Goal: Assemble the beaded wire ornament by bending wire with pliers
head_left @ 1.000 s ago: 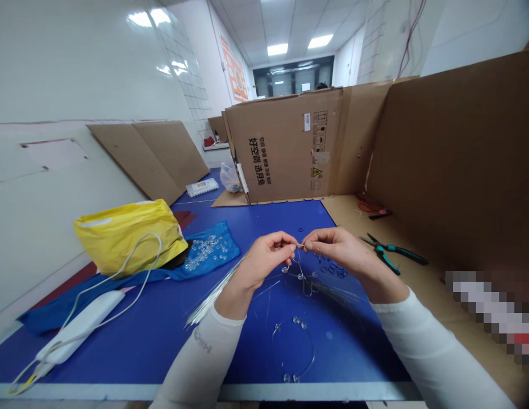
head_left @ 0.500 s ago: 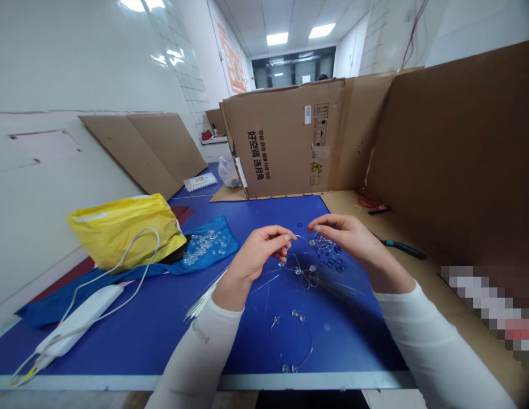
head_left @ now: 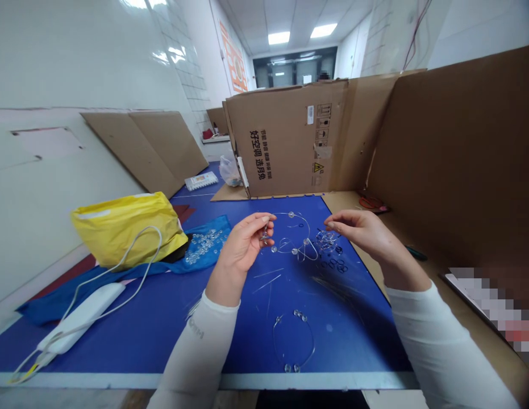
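My left hand (head_left: 246, 241) pinches one end of a thin clear wire (head_left: 309, 227), which curves out to the right in a loose loop. Clear round beads (head_left: 291, 215) sit along this wire, and a few more hang by my left fingers. Over a tangled pile of small rings and wire (head_left: 327, 241), my right hand (head_left: 360, 233) is closed at thumb and fingertips; what they hold, if anything, is too small to name. Several dark rings (head_left: 338, 265) lie just below that pile. Nearer me rests another beaded wire loop (head_left: 313, 335).
Loose beads lie on a blue cloth (head_left: 219, 227) beside a yellow bag (head_left: 128, 227). A white power strip (head_left: 83, 315) with its cord is at the left. Cardboard panels (head_left: 290, 142) stand behind and to the right. Scissors (head_left: 370, 203) and loose wires (head_left: 338, 289) lie at the right.
My right hand has moved away from my left, to the right and over the ring pile. My left hand has shifted slightly left and up, and the beaded wire now spreads out in a wider curve.
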`<state>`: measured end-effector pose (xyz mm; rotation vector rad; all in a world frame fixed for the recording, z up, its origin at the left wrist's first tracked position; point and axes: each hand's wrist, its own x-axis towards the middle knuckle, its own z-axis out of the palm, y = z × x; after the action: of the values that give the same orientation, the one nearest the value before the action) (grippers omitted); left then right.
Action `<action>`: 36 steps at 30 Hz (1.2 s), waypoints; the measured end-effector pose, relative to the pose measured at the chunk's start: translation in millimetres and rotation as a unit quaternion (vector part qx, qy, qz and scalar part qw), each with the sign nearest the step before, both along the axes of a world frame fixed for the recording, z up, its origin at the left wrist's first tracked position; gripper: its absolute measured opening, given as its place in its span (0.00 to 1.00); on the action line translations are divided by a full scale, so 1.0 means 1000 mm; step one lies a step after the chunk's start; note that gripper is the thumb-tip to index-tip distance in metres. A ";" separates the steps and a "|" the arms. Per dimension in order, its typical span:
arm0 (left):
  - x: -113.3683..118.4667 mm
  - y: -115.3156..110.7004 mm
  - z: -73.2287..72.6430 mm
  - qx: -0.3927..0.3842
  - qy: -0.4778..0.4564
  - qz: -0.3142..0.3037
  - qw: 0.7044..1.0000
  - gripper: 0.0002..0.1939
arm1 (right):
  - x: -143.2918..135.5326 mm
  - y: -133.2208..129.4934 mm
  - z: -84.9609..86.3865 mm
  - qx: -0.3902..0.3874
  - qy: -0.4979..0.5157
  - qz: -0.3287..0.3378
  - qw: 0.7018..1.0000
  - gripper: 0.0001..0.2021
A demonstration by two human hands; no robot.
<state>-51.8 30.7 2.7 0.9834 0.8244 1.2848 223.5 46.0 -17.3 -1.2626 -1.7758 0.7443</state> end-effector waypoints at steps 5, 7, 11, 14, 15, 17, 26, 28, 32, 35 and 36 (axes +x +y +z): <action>-0.004 0.001 0.002 -0.016 -0.075 0.023 0.997 0.09 | 0.002 0.003 -0.003 0.001 -0.041 0.004 0.999 0.15; -0.006 0.002 0.004 -0.024 -0.103 0.037 0.994 0.08 | 0.003 0.004 -0.004 0.001 -0.064 0.006 0.998 0.16; -0.009 0.003 0.006 -0.023 -0.156 0.060 0.986 0.06 | 0.007 0.005 -0.013 -0.005 -0.135 0.015 0.991 0.17; -0.011 0.003 0.008 -0.022 -0.180 0.074 0.981 0.05 | 0.010 -0.001 -0.028 -0.013 -0.217 0.025 0.976 0.16; -0.011 0.003 0.008 -0.020 -0.184 0.079 0.980 0.05 | 0.012 -0.005 -0.036 -0.015 -0.247 0.031 0.968 0.14; -0.010 0.002 0.010 -0.010 -0.185 0.090 0.979 0.04 | 0.014 -0.013 -0.052 -0.022 -0.308 0.039 0.950 0.12; -0.007 -0.004 0.013 0.026 -0.150 0.108 0.983 0.05 | 0.016 -0.034 -0.111 -0.018 -0.485 -0.003 0.874 0.08; -0.007 -0.005 0.012 0.028 -0.145 0.102 0.984 0.05 | 0.013 -0.033 -0.115 -0.010 -0.500 -0.012 0.866 0.08; -0.006 -0.005 0.011 0.027 -0.139 0.094 0.986 0.06 | 0.011 -0.032 -0.119 -0.005 -0.530 -0.017 0.848 0.07; -0.005 -0.004 0.012 0.022 -0.133 0.094 0.986 0.06 | 0.013 -0.031 -0.123 -0.011 -0.544 -0.008 0.839 0.12; -0.005 -0.004 0.012 0.020 -0.132 0.095 0.987 0.06 | 0.014 -0.031 -0.125 -0.012 -0.546 -0.004 0.838 0.13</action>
<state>-56.8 26.6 15.0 0.7575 0.7005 1.5625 237.6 15.5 -142.5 -1.9090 -2.6148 -0.0626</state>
